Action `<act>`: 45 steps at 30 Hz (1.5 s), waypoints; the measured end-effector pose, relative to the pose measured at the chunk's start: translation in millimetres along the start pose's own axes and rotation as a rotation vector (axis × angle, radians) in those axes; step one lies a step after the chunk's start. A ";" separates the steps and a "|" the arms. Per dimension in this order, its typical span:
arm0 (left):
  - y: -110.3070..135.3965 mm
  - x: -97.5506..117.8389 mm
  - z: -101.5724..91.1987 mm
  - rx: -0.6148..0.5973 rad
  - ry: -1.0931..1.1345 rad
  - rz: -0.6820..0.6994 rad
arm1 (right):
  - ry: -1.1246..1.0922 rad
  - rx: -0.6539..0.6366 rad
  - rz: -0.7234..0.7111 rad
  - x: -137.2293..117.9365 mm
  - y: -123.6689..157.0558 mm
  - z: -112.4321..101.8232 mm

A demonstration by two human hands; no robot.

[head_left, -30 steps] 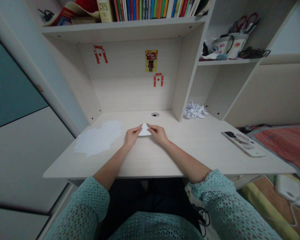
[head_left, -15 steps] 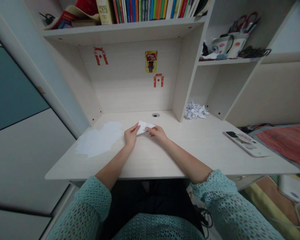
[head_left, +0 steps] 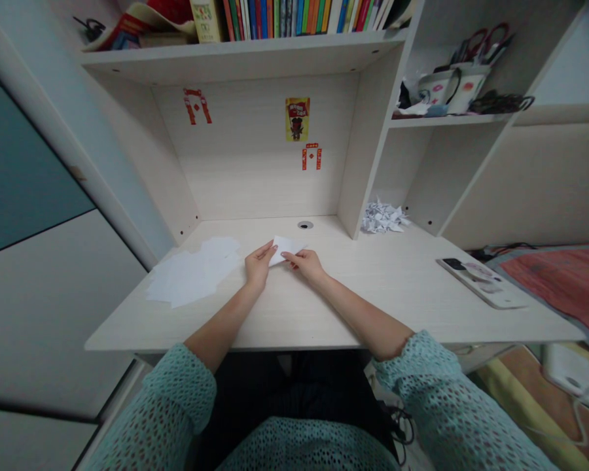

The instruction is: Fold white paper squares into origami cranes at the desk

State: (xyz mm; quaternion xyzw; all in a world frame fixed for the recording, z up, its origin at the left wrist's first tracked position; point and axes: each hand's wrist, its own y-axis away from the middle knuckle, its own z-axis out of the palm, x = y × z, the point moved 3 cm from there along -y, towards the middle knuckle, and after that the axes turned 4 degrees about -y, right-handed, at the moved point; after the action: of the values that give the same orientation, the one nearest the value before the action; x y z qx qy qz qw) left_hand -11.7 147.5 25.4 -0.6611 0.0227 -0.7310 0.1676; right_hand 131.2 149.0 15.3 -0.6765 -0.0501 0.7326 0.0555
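A small folded piece of white paper (head_left: 285, 247) rests on the pale wooden desk (head_left: 324, 307), between my two hands. My left hand (head_left: 258, 265) pinches its left edge with thumb and fingers. My right hand (head_left: 306, 263) pinches its lower right edge, fingers curled. The paper's far corner is raised slightly off the desk.
Loose white sheets (head_left: 192, 272) lie to the left. A heap of folded paper figures (head_left: 383, 218) sits under the right shelf. A phone in a case (head_left: 481, 281) lies at the right. A cable hole (head_left: 305, 225) is behind the paper. Books, mugs and scissors stand on shelves above.
The paper was flat on the desk under my fingertips a second ago; both hands have since gripped it and turned its far corner up and to the right.
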 end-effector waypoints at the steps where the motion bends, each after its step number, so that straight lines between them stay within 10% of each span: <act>1: 0.2 0.4 0.3 0.009 0.008 -0.009 | 0.010 0.009 -0.018 -0.1 -0.5 -0.6; 8: -2.0 -1.3 -2.1 0.064 0.058 -0.050 | -0.052 -0.120 0.001 2.8 -1.4 -0.2; 20: -0.8 -1.5 4.5 -0.203 -0.209 0.012 | -0.025 -0.056 -0.029 -0.9 -2.2 -13.2; 45: -1.0 -2.0 8.3 -0.224 -0.343 0.055 | -0.249 0.087 0.148 1.6 -24.1 -49.9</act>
State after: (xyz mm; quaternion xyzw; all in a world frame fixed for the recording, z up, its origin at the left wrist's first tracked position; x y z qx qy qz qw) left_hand -3.7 150.5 24.8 -0.7895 0.0929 -0.5957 0.1145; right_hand 181.2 173.0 13.3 -0.5792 0.0252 0.8145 0.0237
